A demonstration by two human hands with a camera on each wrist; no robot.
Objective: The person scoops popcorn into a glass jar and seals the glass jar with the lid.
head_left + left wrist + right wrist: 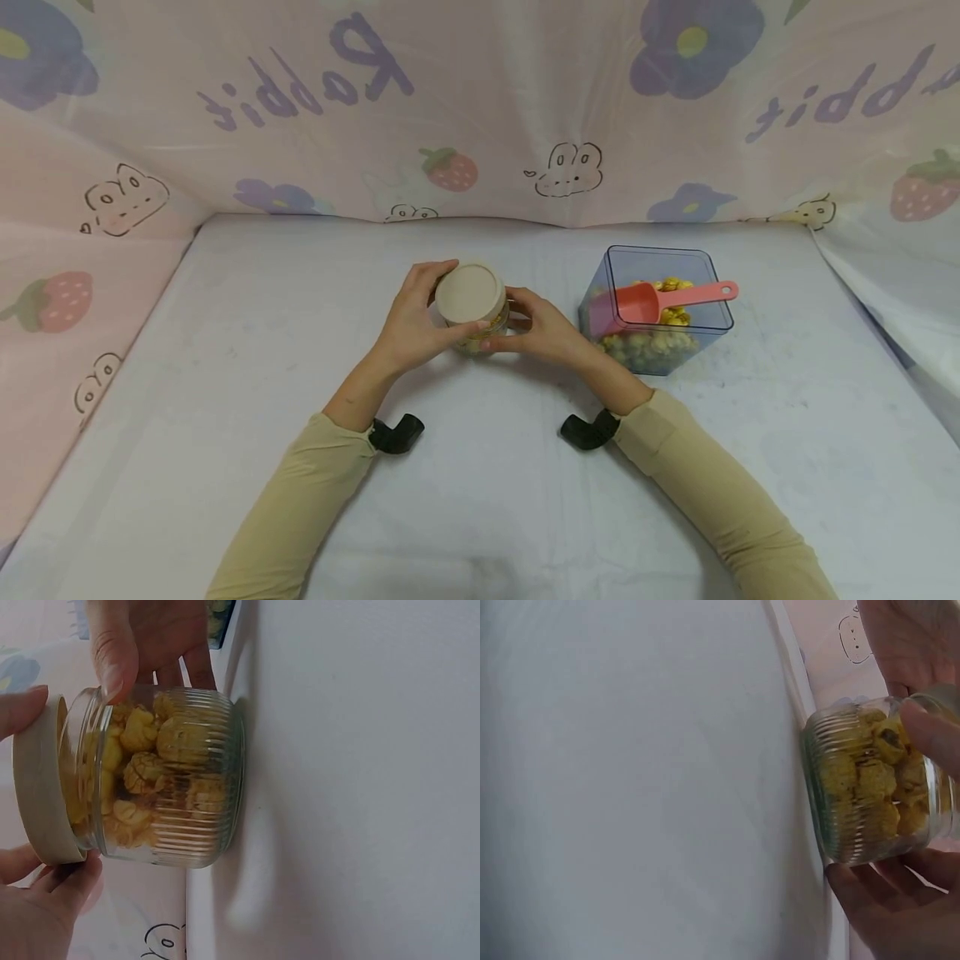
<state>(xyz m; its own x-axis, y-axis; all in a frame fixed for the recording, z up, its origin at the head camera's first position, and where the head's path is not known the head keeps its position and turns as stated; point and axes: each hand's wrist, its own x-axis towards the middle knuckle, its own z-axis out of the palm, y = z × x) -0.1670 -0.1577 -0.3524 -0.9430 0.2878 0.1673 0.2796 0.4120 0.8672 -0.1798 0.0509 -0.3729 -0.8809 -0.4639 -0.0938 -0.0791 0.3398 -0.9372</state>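
A ribbed glass jar (176, 780) filled with popcorn stands on the white tabletop in front of the person. At its mouth is a cream lid (470, 293), which sits slightly tilted on the rim in the left wrist view. The left hand (416, 325) grips the lid, thumb on the near side and fingers on the far side. From the right, the right hand (551, 332) holds the glass body between thumb and fingers. The popcorn (877, 780) shows through the glass in the right wrist view.
To the right stands a clear bluish square container (652, 354) with more popcorn. A pink scoop (637, 304) lies in it, its handle sticking out over the right rim. A printed curtain (487, 108) hangs behind and at the sides of the white tabletop (480, 500).
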